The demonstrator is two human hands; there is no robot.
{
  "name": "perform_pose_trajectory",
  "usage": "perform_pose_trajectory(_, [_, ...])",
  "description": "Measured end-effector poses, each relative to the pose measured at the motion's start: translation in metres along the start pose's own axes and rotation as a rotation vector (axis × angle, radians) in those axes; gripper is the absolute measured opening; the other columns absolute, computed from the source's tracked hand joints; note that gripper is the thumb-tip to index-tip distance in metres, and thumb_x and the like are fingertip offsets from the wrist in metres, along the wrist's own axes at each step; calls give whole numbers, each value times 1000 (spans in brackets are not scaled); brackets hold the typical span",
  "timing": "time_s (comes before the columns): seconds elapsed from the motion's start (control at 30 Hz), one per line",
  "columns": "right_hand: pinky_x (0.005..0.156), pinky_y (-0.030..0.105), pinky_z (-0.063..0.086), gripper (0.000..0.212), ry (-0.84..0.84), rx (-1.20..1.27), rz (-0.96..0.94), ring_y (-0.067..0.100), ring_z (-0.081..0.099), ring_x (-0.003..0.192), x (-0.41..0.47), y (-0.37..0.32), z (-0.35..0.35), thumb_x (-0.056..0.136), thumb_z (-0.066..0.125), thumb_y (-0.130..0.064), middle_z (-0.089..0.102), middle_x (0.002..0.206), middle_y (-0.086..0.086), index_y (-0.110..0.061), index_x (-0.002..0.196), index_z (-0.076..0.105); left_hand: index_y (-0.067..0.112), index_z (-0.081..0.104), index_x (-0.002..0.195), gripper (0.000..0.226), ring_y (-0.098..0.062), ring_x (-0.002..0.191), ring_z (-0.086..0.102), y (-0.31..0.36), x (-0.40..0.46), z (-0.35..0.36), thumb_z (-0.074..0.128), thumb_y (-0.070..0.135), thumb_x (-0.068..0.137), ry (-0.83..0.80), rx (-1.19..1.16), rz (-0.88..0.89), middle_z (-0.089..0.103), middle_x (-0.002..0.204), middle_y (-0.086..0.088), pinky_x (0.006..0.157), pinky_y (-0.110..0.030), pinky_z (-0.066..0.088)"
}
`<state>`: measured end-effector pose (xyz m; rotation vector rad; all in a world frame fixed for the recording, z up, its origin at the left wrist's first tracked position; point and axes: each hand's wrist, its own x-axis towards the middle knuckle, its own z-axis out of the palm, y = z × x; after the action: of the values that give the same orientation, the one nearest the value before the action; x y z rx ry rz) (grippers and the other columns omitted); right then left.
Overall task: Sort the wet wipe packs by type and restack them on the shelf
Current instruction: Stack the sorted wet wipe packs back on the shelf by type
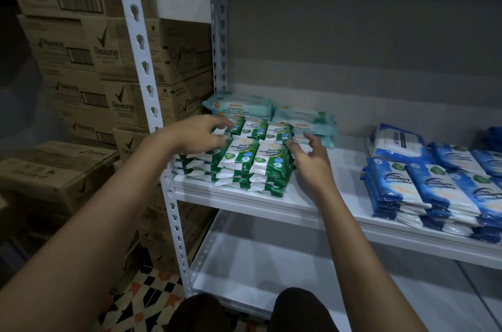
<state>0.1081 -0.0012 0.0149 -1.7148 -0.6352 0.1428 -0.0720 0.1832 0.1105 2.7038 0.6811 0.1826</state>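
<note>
- Left hand (199, 136) was out over the near-left corner of the green stack, palm down, fingers spread and loosely bent, tips touching the top packs; it gripped nothing.
- Right hand (309, 157) stood on the stack's other side, palm turned inward, fingers relaxed and apart, index tip at the right edge of the top pack; released, holding nothing.
- Between the two hands sat the stacked green-and-white plastic packs of pine antibacterial wipes (244, 157), several layers deep, in two rows on the white metal shelf board (307, 201).
- Just beyond the fingertips, behind the green stack, lay the pale mint-green soft packs of fragrance-free antibacterial wipes (239, 106), in two piles against the back wall, the left pile higher.
- Well off to the right of the right hand, same board, the blue-and-white plastic wipe packs (423, 185) were stacked in rows, with one bigger blue-and-white pack (399, 141) lying tilted behind them.
- To the left of the left forearm rose the white slotted steel upright (152, 103) of the rack.
- Further left again, brown cardboard cartons printed "Rexona" (89, 52) were piled high.
- Below both arms, a lower white shelf board (244, 263), then patterned floor tiles (152, 293) and the person's dark-clad knees (296, 310).
</note>
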Motion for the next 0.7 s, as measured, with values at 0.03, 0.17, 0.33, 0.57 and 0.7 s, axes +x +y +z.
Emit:
perform_pose_trajectory(0.03, [116, 48, 35, 77, -42, -37, 27, 26, 41, 141, 2, -2, 4, 84, 58, -71, 39, 157, -1, -38, 150, 36, 40, 40, 151, 54, -25, 146, 33, 1, 6, 8, 55, 44, 100, 64, 39, -11, 32, 162, 0, 114, -38, 30])
perform_pose_trajectory(0.17, [114, 43, 30, 65, -222, -212, 75, 28, 36, 146, 1, -7, 11, 101, 32, -64, 35, 161, -3, -39, 159, 19, 52, 14, 156, 71, -30, 156, -3, 3, 23, 41, 24, 81, 92, 41, 158, -124, 2, 170, 6, 120, -58, -3])
perform_pose_trajectory(0.33, [103, 40, 32, 63, -287, -389, 54, 32, 39, 142, 1, -3, 10, 104, 15, -59, 39, 159, 9, -35, 161, 12, 56, 6, 155, 66, -29, 154, -17, -1, 28, 46, 9, 79, 94, -98, 199, -161, -7, 168, 14, 121, -58, -12])
perform_pose_trajectory(0.57, [78, 39, 37, 58, -142, -392, -50, 37, 55, 100, -4, -7, 18, 107, 22, -52, 64, 99, 21, -15, 136, 55, 42, 0, 160, 71, -30, 155, -11, 2, 29, 47, 11, 74, 97, -57, 237, -203, -6, 169, 11, 120, -61, -8])
perform_pose_trajectory(0.7, [77, 38, 37, 52, -111, -374, -64, 31, 49, 89, -12, -14, 18, 108, 24, -50, 66, 107, 23, -20, 133, 58, 43, 3, 160, 72, -30, 155, -11, 1, 30, 46, 11, 76, 96, -58, 216, -207, -7, 169, 9, 119, -63, -8])
